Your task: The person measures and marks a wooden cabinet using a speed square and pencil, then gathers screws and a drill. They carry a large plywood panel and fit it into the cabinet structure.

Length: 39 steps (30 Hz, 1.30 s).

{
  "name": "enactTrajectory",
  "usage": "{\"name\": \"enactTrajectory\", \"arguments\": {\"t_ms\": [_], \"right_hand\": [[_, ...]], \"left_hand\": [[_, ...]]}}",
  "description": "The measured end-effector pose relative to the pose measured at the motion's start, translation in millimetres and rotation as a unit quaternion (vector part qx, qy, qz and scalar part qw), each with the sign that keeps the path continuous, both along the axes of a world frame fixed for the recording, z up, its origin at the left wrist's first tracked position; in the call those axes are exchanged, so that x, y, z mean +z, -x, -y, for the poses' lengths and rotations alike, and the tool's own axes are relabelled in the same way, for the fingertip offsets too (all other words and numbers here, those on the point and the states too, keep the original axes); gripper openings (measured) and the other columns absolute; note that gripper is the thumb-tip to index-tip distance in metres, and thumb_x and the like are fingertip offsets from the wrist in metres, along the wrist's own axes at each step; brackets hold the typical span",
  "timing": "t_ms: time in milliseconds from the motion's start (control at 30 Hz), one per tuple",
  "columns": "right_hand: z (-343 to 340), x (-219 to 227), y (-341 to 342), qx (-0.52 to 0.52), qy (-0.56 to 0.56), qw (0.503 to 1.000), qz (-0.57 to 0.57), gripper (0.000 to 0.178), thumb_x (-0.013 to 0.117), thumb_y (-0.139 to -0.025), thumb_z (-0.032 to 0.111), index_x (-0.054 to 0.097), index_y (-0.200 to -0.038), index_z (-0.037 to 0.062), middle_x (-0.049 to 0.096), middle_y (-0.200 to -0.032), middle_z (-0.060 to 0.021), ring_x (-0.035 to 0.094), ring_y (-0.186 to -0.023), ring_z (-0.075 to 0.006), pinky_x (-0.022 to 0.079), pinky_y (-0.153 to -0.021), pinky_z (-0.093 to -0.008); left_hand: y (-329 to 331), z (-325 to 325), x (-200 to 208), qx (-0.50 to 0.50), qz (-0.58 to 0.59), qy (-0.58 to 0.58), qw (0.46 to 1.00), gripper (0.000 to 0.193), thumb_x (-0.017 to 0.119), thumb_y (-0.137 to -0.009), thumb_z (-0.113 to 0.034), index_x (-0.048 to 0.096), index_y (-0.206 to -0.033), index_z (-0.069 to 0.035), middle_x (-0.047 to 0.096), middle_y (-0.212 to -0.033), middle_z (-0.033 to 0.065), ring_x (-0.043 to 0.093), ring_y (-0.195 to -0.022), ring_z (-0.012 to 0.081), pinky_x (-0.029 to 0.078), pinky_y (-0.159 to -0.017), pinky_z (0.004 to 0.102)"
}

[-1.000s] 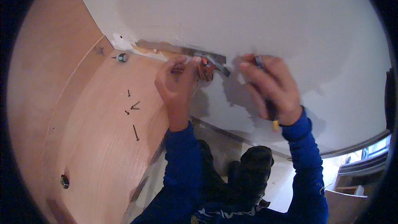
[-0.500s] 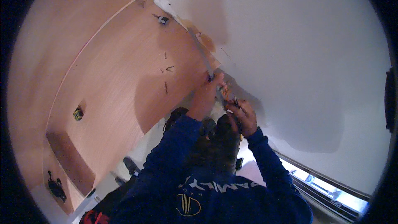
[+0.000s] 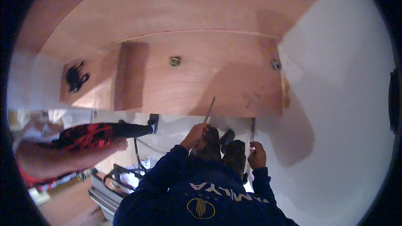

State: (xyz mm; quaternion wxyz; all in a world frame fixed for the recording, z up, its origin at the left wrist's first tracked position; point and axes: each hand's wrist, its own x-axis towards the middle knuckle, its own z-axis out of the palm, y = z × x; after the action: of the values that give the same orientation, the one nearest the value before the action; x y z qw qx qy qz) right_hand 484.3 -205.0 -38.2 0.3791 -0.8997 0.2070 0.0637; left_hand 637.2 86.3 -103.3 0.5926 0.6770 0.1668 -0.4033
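My left hand (image 3: 196, 136) is closed round the lower end of a thin, flat grey strip (image 3: 210, 109). Its upper part slants over the front edge of the wooden panel. My right hand (image 3: 257, 155) has its fingers curled in beside a second narrow grey strip (image 3: 253, 129) that runs up to the panel's edge. A small pale spot shows at the right fingertips, too blurred to name. The wooden panel (image 3: 180, 92) spans the area beyond both hands. Several screws (image 3: 253, 97) lie on its right part, faint in my shadow.
A yellow-and-black tape measure (image 3: 174, 61) rests mid-panel, and a small grey device (image 3: 276, 64) at its right end. Black tangled gear (image 3: 76, 76) lies far left. Another person's bare arm (image 3: 71, 159) reaches in at left, near a folding step ladder (image 3: 106, 194). A white wall (image 3: 335, 113) bounds the right.
My view has swung left, bringing another person into sight. My hands have moved apart; the left now holds the strip away from the wall. The orange wires near my hands no longer show.
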Motion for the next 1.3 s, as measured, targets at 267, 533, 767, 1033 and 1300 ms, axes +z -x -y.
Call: {"name": "enactTrajectory", "arguments": {"t_ms": [267, 533, 767, 1033, 1300], "right_hand": [[-1.5, -8.5, -107.5, 0.297, -0.039, 0.953, 0.05, 0.033, 0.072, -0.095, 0.018, 0.071, -0.125, 0.0071, 0.076, -0.099, -0.0147, 0.074, -0.085, -0.0281, 0.059, -0.075, -0.0375], [-124.4, 24.7, -158.8, 0.524, -0.2, 0.827, -0.04, 0.042, 0.078, -0.091, 0.036, 0.07, -0.114, 0.0009, 0.07, -0.086, -0.0149, 0.068, -0.077, -0.0278, 0.053, -0.071, -0.0423], [-162.4, -13.4, -177.8, 0.509, -0.275, 0.807, -0.115, 0.037, 0.081, -0.088, 0.034, 0.068, -0.102, 0.0026, 0.069, -0.087, -0.012, 0.064, -0.073, -0.0232, 0.053, -0.069, -0.04], [-213.2, -33.4, -249.6, 0.46, -0.197, 0.861, -0.092, 0.028, 0.084, -0.084, 0.024, 0.068, -0.096, 0.0037, 0.067, -0.076, -0.0073, 0.064, -0.065, -0.0177, 0.053, -0.059, -0.0371], [-347.5, -8.8, -300.1, 0.436, -0.265, 0.84, -0.187, 0.021, 0.077, -0.087, 0.011, 0.068, -0.104, 0.0019, 0.065, -0.082, -0.0036, 0.063, -0.073, -0.0145, 0.053, -0.067, -0.0326]], "left_hand": [[13.5, -25.8, 49.8, 0.228, 0.019, 0.089, 0.969, 0.036, 0.058, -0.105, -0.032, 0.067, -0.107, 0.003, 0.07, -0.085, 0.0093, 0.069, -0.078, 0.0191, 0.055, -0.071, 0.0357], [57.4, -35.3, 90.5, 0.266, 0.127, -0.094, 0.951, 0.045, 0.073, -0.097, -0.04, 0.074, -0.094, 0.005, 0.073, -0.079, 0.0089, 0.063, -0.073, 0.0137, 0.053, -0.067, 0.0348], [47.5, -89.1, 79.1, 0.222, 0.132, -0.085, 0.962, 0.051, 0.071, -0.098, -0.044, 0.074, -0.091, 0.007, 0.072, -0.076, 0.0134, 0.065, -0.071, 0.0174, 0.053, -0.067, 0.0383], [26.4, -182.5, 31.2, 0.097, 0.22, -0.201, 0.95, 0.047, 0.07, -0.094, -0.046, 0.073, -0.102, 0.001, 0.074, -0.094, 0.0219, 0.072, -0.092, 0.0388, 0.057, -0.085, 0.046], [18.3, -333.4, 51.3, 0.134, 0.205, -0.233, 0.941, 0.043, 0.076, -0.09, -0.041, 0.073, -0.106, -0.001, 0.076, -0.098, 0.0209, 0.073, -0.093, 0.0378, 0.058, -0.085, 0.045]]}}
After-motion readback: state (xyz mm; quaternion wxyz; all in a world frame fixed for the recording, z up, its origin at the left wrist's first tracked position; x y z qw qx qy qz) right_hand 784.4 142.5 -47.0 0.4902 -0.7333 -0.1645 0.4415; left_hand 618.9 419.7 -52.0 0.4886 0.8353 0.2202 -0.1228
